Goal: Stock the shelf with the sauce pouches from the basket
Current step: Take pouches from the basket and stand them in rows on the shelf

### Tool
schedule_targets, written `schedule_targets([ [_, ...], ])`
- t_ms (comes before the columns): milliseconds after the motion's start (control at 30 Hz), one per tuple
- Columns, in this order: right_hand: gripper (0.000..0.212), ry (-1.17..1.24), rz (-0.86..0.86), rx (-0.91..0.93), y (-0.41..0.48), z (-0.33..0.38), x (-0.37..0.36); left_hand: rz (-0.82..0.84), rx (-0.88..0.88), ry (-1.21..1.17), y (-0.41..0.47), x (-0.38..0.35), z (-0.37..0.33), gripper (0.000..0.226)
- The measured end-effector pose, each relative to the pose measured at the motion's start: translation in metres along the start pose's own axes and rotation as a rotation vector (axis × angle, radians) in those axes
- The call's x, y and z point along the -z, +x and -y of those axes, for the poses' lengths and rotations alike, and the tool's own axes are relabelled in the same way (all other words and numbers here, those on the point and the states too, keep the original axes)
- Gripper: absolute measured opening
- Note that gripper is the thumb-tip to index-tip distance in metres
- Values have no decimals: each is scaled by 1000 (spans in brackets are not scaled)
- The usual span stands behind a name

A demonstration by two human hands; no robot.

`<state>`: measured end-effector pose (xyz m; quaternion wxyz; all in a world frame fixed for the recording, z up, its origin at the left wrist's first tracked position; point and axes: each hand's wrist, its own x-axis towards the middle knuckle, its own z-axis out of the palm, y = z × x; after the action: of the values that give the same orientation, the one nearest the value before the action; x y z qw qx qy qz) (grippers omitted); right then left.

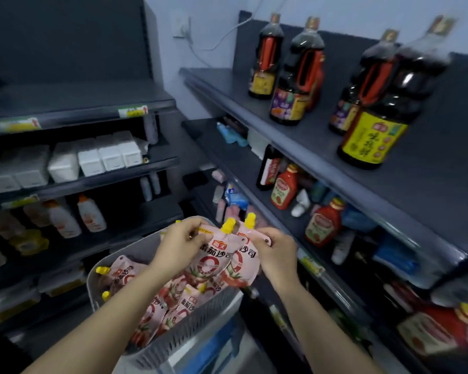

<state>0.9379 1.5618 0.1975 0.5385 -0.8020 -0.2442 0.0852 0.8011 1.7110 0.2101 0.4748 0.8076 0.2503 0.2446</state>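
Note:
A grey slotted basket [189, 327] stands low in the middle, with several pink sauce pouches [168, 300] with yellow caps lying in it. Above the basket's far rim, my left hand [176, 247] grips one pink pouch [214, 257] by its top left corner. My right hand [276, 255] grips a second pink pouch [243, 265] by its top right corner. The two pouches overlap, caps up. The dark shelf unit [335, 211] runs along the right.
Large dark sauce bottles [295, 74] stand on the top right shelf. Red ketchup bottles [284, 187] stand on the shelf below. On the left unit are white boxes [108, 155] and white bottles [90, 211]. The basket rests on a white and blue surface [214, 344].

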Motion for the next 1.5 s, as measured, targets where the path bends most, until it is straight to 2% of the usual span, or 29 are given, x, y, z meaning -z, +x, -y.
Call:
schedule_targets([
  [133,8,58,-138,2,-19,14,54,91,-99,-16,0,-20,-44,8],
  [233,21,59,-237,26,-35,18,96,135,-181,-36,-1,-42,-77,6],
  [333,33,6,-336,64,-52,19,142,200,-219,-118,-7,-68,-108,21],
  [467,22,-25,-459,79,-82,20,205,248,-280,-216,-22,-108,-154,27],
  [667,6,-100,-612,123,-135,25,310,335,-341,-350,-59,-170,-224,20],
  [767,9,-88,-669,142,-164,28,357,372,-369,-396,-82,-196,-258,26],
  [867,6,-83,-713,135,-196,29,403,427,-390,-443,-111,-223,-295,21],
  [967,14,-81,-762,129,-225,29,445,485,-404,-509,-139,-248,-331,20],
  [1067,5,-95,-805,118,-249,28,481,531,-440,-554,-164,-272,-365,18],
  [1400,4,-122,-960,119,-290,23,592,732,-469,-717,-195,-361,-459,21],
  [1500,18,-154,-1004,115,-294,23,627,769,-495,-703,-196,-392,-482,18],
])
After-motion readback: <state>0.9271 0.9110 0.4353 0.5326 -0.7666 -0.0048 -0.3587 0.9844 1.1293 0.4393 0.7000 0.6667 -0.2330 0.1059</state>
